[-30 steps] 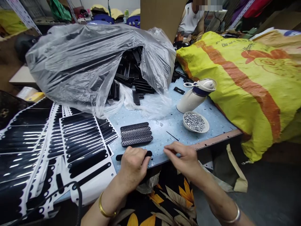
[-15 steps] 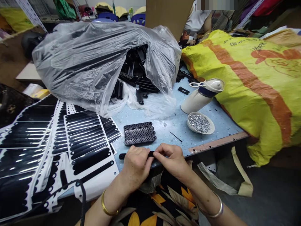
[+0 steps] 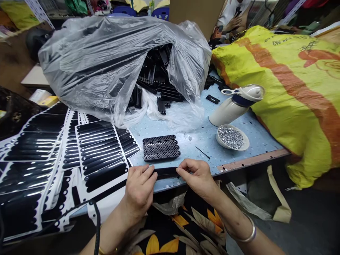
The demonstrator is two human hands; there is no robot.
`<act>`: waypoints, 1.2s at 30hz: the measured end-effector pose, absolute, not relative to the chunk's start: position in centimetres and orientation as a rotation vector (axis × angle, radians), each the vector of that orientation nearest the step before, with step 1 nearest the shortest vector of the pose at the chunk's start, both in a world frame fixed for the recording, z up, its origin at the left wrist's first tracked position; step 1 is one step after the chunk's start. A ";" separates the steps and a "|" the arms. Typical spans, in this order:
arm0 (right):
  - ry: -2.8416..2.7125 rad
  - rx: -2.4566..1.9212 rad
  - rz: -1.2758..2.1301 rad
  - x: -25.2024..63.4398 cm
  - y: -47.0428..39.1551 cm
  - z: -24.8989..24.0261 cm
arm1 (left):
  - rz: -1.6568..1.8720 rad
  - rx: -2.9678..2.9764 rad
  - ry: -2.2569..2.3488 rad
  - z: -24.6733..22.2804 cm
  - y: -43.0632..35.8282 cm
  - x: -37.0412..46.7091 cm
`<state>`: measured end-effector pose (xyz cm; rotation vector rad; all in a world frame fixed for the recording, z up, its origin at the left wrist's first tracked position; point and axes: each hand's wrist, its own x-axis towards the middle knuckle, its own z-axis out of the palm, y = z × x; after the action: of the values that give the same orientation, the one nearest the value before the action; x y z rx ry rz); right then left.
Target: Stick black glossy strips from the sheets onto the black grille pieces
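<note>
A flat black strip (image 3: 166,172) lies level along the table's front edge, between my two hands. My left hand (image 3: 140,191) covers its left end, fingers closed and pressed down on it. At the other end my right hand (image 3: 195,175) pinches the tip between thumb and forefinger. Just behind the strip sit several black latticed plastic bars (image 3: 161,148) side by side. On the left lie white sheets with rows of glossy black strip stickers (image 3: 102,156). The underside of the strip is hidden.
A big clear plastic bag (image 3: 106,67) of black parts fills the back. To the right stand a white bowl (image 3: 247,143) of small silvery pieces, a tilted cream flask (image 3: 225,111) and a yellow sack (image 3: 281,88). A thin black rod (image 3: 202,152) lies before the bowl. Another person sits behind.
My left hand has slid left along the strip, baring its middle. My right hand stays at the right end. The whole view has shifted slightly.
</note>
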<state>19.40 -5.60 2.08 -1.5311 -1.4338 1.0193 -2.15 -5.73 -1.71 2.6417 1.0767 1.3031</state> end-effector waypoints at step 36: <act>-1.420 -1.651 0.836 20.1 -4.9 -0.6 | 1.386 2.442 0.935 -2.9 -5.7 -2.1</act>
<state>20.08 -4.92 -0.57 -1.6509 -1.4199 0.8356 -2.07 -5.68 -2.88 2.4425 0.9354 1.3857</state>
